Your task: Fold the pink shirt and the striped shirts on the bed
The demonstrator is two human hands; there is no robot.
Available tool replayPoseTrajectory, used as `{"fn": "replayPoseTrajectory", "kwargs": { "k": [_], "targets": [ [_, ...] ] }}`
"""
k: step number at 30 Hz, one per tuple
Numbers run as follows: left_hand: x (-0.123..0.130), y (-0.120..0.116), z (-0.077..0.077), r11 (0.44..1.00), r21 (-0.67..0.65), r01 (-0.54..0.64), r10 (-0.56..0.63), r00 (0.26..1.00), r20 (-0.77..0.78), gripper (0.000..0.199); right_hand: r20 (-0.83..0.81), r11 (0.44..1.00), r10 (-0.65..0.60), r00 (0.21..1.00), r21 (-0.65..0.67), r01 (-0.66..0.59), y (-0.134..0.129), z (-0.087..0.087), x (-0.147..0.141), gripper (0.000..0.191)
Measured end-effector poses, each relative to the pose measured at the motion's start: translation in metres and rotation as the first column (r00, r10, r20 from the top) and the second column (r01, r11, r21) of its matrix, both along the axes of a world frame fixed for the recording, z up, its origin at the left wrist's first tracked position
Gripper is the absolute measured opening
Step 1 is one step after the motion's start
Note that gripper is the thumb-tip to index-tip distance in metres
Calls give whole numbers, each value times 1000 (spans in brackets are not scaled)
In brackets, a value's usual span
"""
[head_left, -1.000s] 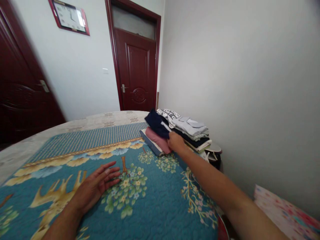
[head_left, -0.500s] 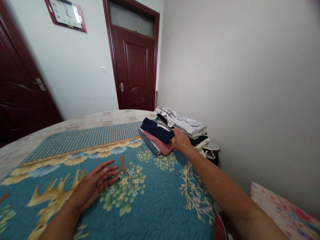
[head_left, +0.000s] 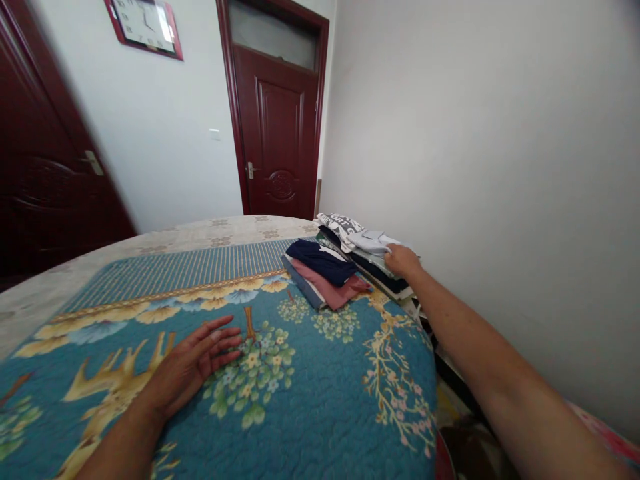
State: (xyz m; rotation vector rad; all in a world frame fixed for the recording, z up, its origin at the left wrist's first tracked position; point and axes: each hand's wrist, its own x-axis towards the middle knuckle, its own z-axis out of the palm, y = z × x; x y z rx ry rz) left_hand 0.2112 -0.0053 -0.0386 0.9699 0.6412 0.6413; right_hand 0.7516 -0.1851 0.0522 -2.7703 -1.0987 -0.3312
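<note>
My left hand (head_left: 207,357) rests on the teal patterned quilt (head_left: 310,407), its fingers loosely spread and nothing in them. At the far right of the table, my right hand (head_left: 404,262) pinches the near edge of a light grey folded shirt (head_left: 371,241), which has a collar and tops a stack of folded clothes. My fingertips are partly hidden from this angle. Just left of that stack, a navy garment (head_left: 323,261) lies folded over a pink one (head_left: 337,293), with a grey-blue cloth (head_left: 303,285) beneath.
A white garment with dark lettering (head_left: 341,227) lies at the back of the clothes. A pale patterned cloth (head_left: 200,233) covers the table beyond the quilt. The bare wall (head_left: 475,133) rises close on the right. A dark red door (head_left: 277,127) stands behind the table.
My right hand has let go of the navy and pink pile and moved right to the grey shirt. My left hand stays in place. The view has shifted slightly.
</note>
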Motion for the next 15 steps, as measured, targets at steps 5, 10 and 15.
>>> {"fn": "replayPoseTrajectory", "kwargs": {
  "k": [5, 10, 15],
  "targets": [
    [0, -1, 1, 1000, 12, -8, 8, 1000, 9, 52, 53, 995, 60, 997, -84, -56, -5, 5, 0, 52],
    [0, -7, 6, 1000, 23, -2, 1, 999, 35, 50, 54, 993, -118, 992, -5, 119, -7, 12, 3, 41],
    [1, -8, 8, 1000, 9, -11, 10, 999, 32, 50, -8, 893, -238, 971, 392, 222, 13, 62, -4, 42]
  ]
}}
